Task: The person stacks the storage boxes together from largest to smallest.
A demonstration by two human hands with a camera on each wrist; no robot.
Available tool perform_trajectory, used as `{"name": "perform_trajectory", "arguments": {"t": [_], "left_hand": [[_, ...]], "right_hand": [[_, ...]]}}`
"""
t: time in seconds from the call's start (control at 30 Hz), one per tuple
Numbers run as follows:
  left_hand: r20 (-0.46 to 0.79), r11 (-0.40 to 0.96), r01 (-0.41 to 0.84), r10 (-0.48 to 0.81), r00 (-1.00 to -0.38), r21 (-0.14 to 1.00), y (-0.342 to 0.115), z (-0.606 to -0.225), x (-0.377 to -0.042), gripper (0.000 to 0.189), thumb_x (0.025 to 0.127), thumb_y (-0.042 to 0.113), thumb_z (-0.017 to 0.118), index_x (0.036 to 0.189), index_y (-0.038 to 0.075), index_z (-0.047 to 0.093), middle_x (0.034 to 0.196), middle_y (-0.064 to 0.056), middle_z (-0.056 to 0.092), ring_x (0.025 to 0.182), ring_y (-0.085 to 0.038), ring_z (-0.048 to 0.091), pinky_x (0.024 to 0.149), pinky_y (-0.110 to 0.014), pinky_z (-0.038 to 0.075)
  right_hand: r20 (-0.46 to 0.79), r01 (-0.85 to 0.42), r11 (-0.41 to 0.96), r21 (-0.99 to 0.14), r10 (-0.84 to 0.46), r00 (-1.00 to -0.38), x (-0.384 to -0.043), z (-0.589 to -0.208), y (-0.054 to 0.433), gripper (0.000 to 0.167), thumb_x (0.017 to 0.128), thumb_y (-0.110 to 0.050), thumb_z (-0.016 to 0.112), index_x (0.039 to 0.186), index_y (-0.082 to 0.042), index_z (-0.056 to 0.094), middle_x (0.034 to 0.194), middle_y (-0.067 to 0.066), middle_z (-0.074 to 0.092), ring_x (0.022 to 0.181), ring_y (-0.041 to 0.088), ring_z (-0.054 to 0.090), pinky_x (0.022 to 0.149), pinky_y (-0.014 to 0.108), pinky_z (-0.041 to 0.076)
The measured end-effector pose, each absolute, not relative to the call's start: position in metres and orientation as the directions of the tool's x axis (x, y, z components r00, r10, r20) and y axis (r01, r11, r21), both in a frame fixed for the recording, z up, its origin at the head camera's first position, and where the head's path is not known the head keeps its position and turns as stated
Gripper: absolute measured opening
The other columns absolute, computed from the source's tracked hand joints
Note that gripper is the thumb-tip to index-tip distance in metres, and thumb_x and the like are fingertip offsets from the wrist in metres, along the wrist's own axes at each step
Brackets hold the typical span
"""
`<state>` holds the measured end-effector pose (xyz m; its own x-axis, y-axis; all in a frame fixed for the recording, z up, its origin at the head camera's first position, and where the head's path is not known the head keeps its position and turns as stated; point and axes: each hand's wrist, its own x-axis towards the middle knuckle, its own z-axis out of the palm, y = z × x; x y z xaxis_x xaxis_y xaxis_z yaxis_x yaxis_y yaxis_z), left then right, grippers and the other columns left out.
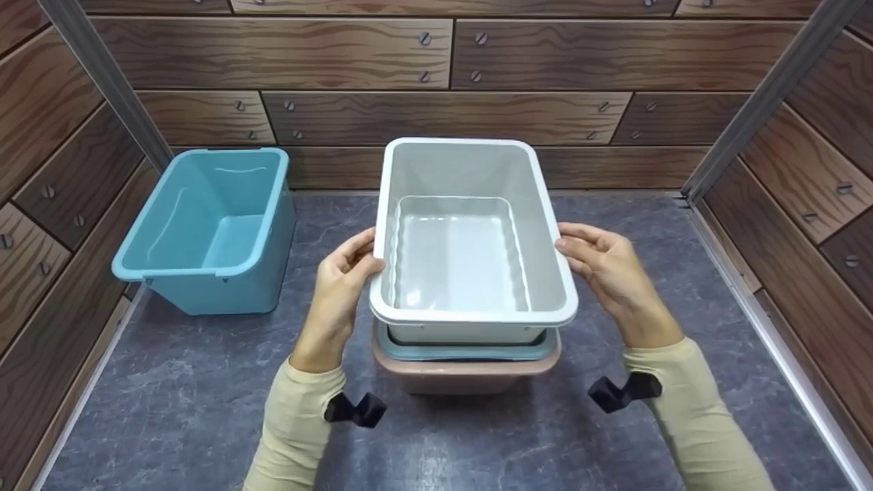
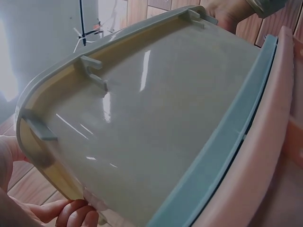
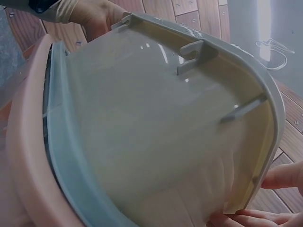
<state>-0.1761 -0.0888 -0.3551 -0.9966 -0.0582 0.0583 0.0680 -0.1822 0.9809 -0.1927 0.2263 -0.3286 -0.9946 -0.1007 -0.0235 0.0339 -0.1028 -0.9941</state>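
A pale grey plastic bin sits partway inside a blue bin, which is nested in a pink bin. My left hand grips the grey bin's left rim, thumb on top and fingers curled beneath. At the right rim, my right hand pinches it the same way. The grey bin's rim stands well above the blue rim, as its outer wall shows in the left wrist view. From the right wrist, the blue rim and pink rim lie one inside the other.
Another blue bin stands upright to the left, near the wall. Wood-patterned panels enclose the dark grey marbled floor at the back and sides. A metal edge strip runs along the right side.
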Motion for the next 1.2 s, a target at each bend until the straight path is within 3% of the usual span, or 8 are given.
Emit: {"name": "perform_trajectory", "arguments": {"t": [0.23,0.4,0.53,0.67,0.9,1.2], "left_hand": [[0.052,-0.151,0.061,-0.062,-0.997,0.987,-0.088,-0.358,-0.177,0.053,0.08,-0.003,0.053,0.132,-0.008,0.052,0.121,-0.028,0.056,0.1,-0.022,0.056,0.08,-0.017,0.05],[0.047,-0.136,0.057,-0.073,-0.996,0.989,-0.089,-0.36,-0.179,0.051,0.08,-0.003,0.054,0.13,-0.009,0.053,0.119,-0.027,0.057,0.098,-0.021,0.056,0.079,-0.017,0.05],[0.043,-0.133,0.054,-0.084,-0.996,0.99,-0.09,-0.36,-0.179,0.048,0.08,-0.003,0.055,0.128,-0.01,0.055,0.117,-0.026,0.058,0.093,-0.014,0.056,0.078,-0.016,0.05],[0.044,-0.129,0.055,-0.086,-0.995,0.99,-0.091,-0.361,-0.179,0.045,0.082,-0.001,0.057,0.126,-0.01,0.056,0.113,-0.023,0.06,0.09,-0.01,0.056,0.077,-0.017,0.05],[0.035,-0.127,0.049,-0.106,-0.994,0.991,-0.092,-0.363,-0.181,0.037,0.086,0.001,0.06,0.121,-0.01,0.06,0.096,-0.004,0.065,0.085,-0.008,0.059,0.078,-0.017,0.052],[0.015,-0.134,0.03,-0.109,-0.994,0.991,-0.093,-0.367,-0.183,0.035,0.089,0.003,0.06,0.121,-0.011,0.06,0.094,0.0,0.067,0.083,-0.005,0.061,0.078,-0.017,0.053]], "right_hand": [[-0.034,0.042,-0.101,-0.994,-0.082,-0.996,-0.193,-0.331,0.226,0.041,0.092,-0.001,0.057,0.127,0.018,0.046,0.09,-0.006,0.074,0.086,0.006,0.071,0.08,0.017,0.057],[-0.041,0.048,-0.108,-0.993,-0.071,-0.997,-0.194,-0.334,0.226,0.014,0.092,0.0,0.058,0.103,-0.005,0.066,0.088,-0.005,0.073,0.084,0.006,0.07,0.08,0.018,0.058],[-0.055,0.063,-0.104,-0.993,-0.07,-0.996,-0.196,-0.335,0.227,0.019,0.092,-0.001,0.058,0.09,-0.017,0.069,0.087,-0.006,0.072,0.082,0.005,0.069,0.079,0.018,0.058],[-0.07,0.076,-0.101,-0.992,-0.068,-0.995,-0.197,-0.336,0.229,0.021,0.092,-0.002,0.059,0.087,-0.02,0.07,0.086,-0.007,0.072,0.08,0.005,0.069,0.077,0.018,0.058],[-0.081,0.086,-0.091,-0.992,-0.057,-0.995,-0.199,-0.338,0.23,0.022,0.092,-0.004,0.06,0.086,-0.021,0.071,0.085,-0.008,0.072,0.079,0.004,0.068,0.075,0.017,0.057],[-0.087,0.093,-0.092,-0.991,-0.067,-0.994,-0.199,-0.341,0.23,0.022,0.092,-0.004,0.061,0.086,-0.021,0.072,0.084,-0.008,0.073,0.077,0.004,0.069,0.074,0.017,0.057]]}}
